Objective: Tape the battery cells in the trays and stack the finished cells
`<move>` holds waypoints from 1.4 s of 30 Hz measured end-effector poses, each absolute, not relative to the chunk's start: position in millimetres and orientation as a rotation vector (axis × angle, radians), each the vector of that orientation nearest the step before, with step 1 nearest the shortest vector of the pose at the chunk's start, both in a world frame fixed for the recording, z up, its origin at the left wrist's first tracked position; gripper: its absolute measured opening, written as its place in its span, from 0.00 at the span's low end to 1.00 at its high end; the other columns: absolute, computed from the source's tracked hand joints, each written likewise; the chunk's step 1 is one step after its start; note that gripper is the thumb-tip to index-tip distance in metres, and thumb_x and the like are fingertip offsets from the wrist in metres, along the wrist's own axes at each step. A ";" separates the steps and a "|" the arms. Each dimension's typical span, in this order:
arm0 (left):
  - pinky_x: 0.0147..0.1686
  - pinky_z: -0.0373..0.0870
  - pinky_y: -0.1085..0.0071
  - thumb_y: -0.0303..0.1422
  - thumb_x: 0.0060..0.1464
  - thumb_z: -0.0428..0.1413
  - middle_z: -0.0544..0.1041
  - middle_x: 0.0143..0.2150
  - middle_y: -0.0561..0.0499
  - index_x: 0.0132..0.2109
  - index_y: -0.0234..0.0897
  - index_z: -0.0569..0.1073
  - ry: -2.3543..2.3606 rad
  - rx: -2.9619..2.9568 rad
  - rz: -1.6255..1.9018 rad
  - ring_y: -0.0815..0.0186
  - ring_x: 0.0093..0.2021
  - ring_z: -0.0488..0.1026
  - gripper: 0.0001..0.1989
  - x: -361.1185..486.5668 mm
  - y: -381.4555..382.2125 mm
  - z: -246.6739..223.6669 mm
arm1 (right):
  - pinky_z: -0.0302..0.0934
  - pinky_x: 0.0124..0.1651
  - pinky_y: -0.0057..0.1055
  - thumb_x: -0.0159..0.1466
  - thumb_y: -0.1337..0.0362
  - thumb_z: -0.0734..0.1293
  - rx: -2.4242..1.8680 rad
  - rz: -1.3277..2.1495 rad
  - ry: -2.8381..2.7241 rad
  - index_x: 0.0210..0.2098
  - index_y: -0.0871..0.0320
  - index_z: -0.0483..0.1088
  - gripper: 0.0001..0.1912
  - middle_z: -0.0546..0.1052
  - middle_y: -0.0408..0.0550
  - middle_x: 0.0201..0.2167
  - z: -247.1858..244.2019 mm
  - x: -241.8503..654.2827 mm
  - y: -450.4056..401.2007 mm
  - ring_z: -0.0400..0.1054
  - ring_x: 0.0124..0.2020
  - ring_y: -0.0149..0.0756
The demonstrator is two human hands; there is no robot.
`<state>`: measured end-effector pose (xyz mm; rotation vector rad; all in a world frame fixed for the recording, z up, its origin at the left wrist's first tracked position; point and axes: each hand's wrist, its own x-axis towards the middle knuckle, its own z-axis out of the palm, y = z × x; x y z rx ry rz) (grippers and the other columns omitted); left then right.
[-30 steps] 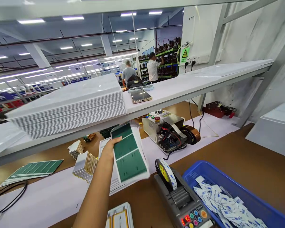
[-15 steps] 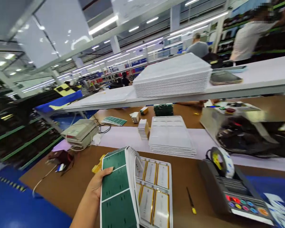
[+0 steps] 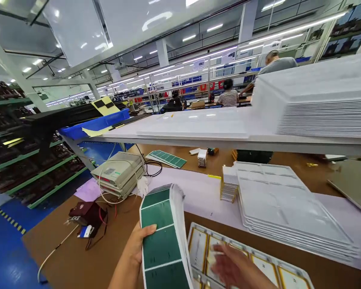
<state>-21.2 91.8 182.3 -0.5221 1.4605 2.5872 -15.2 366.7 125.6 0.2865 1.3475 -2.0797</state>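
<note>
My left hand (image 3: pixel 141 241) grips a thick, curved stack of green label sheets (image 3: pixel 161 237), thumb on the front face and fingers hidden behind. White lines divide the green face into panels, and the layered white edges face right. My right hand (image 3: pixel 231 263) is smeared by motion over a clear tray (image 3: pixel 302 277) at the lower right; its fingers cannot be made out, nor whether it touches anything. In that tray lie flat, white battery-like packs (image 3: pixel 263 267) with yellow edges.
Stacked white trays (image 3: pixel 276 196) stand right of a small pile of white packs (image 3: pixel 229 182). More green sheets (image 3: pixel 167 158) lie near a beige instrument (image 3: pixel 120 172). A dark red device (image 3: pixel 87 216) with wires sits left. Overhead, a shelf (image 3: pixel 180 140) holds a tall tray stack (image 3: pixel 325 104).
The view has swung right and closer to the trays. My right hand has come into view over the tray of packs. My left hand still holds the green sheets.
</note>
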 end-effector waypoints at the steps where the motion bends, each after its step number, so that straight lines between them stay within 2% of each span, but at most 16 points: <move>1: 0.32 0.69 0.59 0.26 0.32 0.62 0.75 0.31 0.46 0.40 0.33 0.67 1.435 -0.455 2.569 0.59 0.28 0.72 0.22 -31.0 83.2 180.8 | 0.62 0.34 0.31 0.51 0.46 0.63 0.302 -2.063 1.181 0.35 0.58 0.67 0.22 0.72 0.49 0.30 143.0 -43.5 335.1 0.69 0.34 0.37; 4: 0.31 0.69 0.62 0.25 0.31 0.61 0.74 0.31 0.46 0.39 0.33 0.68 1.404 -0.248 2.459 0.60 0.29 0.72 0.22 -59.1 57.2 180.9 | 0.63 0.34 0.36 0.53 0.44 0.59 0.328 -2.109 0.961 0.37 0.60 0.66 0.25 0.73 0.52 0.31 171.3 -120.7 257.1 0.69 0.34 0.39; 9: 0.32 0.68 0.62 0.24 0.32 0.61 0.74 0.34 0.44 0.41 0.32 0.69 1.459 -0.017 2.266 0.58 0.31 0.72 0.23 -117.8 2.2 180.4 | 0.64 0.34 0.35 0.54 0.64 0.64 0.440 -2.211 1.068 0.35 0.63 0.66 0.11 0.74 0.49 0.23 163.9 -218.7 175.3 0.69 0.28 0.38; 13: 0.35 0.68 0.57 0.25 0.30 0.62 0.74 0.37 0.43 0.42 0.34 0.69 1.523 -0.039 2.179 0.55 0.34 0.72 0.26 -180.1 -41.3 160.9 | 0.66 0.31 0.33 0.51 0.70 0.65 0.436 -2.447 1.291 0.32 0.62 0.65 0.08 0.72 0.45 0.19 138.7 -287.3 133.8 0.69 0.25 0.36; 16: 0.35 0.68 0.56 0.26 0.27 0.63 0.74 0.37 0.43 0.41 0.35 0.70 1.643 -0.098 2.109 0.56 0.34 0.72 0.26 -224.7 -60.6 137.6 | 0.66 0.30 0.32 0.52 0.70 0.64 0.458 -2.516 1.365 0.32 0.60 0.64 0.07 0.71 0.42 0.18 113.4 -330.6 113.3 0.69 0.24 0.35; 20: 0.31 0.68 0.56 0.29 0.26 0.64 0.75 0.32 0.47 0.39 0.36 0.68 1.743 -0.238 2.050 0.57 0.30 0.72 0.26 -267.7 -72.1 104.2 | 0.66 0.29 0.30 0.53 0.70 0.63 0.473 -2.544 1.407 0.33 0.59 0.62 0.08 0.71 0.41 0.18 76.7 -365.8 99.1 0.69 0.24 0.34; 24: 0.30 0.68 0.56 0.29 0.25 0.64 0.74 0.28 0.48 0.37 0.36 0.67 1.747 -0.322 1.977 0.57 0.28 0.71 0.25 -291.7 -76.2 70.7 | 0.66 0.28 0.30 0.52 0.69 0.63 0.503 -2.535 1.430 0.34 0.59 0.62 0.09 0.71 0.41 0.18 41.9 -380.6 95.6 0.69 0.24 0.35; 29: 0.30 0.66 0.57 0.27 0.26 0.62 0.74 0.28 0.47 0.38 0.36 0.66 1.829 -0.474 1.896 0.55 0.29 0.71 0.25 -303.3 -70.0 36.0 | 0.66 0.27 0.30 0.51 0.69 0.62 0.612 -2.496 1.489 0.34 0.59 0.62 0.09 0.71 0.41 0.17 8.1 -386.9 100.3 0.69 0.23 0.35; 35: 0.34 0.64 0.62 0.24 0.30 0.59 0.73 0.26 0.50 0.36 0.37 0.69 2.047 -0.554 1.932 0.56 0.32 0.70 0.19 -311.8 -66.2 17.6 | 0.64 0.24 0.28 0.51 0.69 0.62 0.679 -2.446 1.594 0.34 0.58 0.61 0.10 0.70 0.39 0.15 -8.3 -399.9 93.8 0.68 0.21 0.35; 42: 0.37 0.59 0.65 0.25 0.32 0.58 0.74 0.33 0.48 0.35 0.39 0.69 2.244 -0.606 2.045 0.56 0.36 0.68 0.17 -325.0 -87.9 13.6 | 0.63 0.26 0.27 0.52 0.69 0.60 0.632 -2.377 1.737 0.35 0.60 0.63 0.09 0.70 0.40 0.16 -4.5 -423.3 59.2 0.68 0.23 0.34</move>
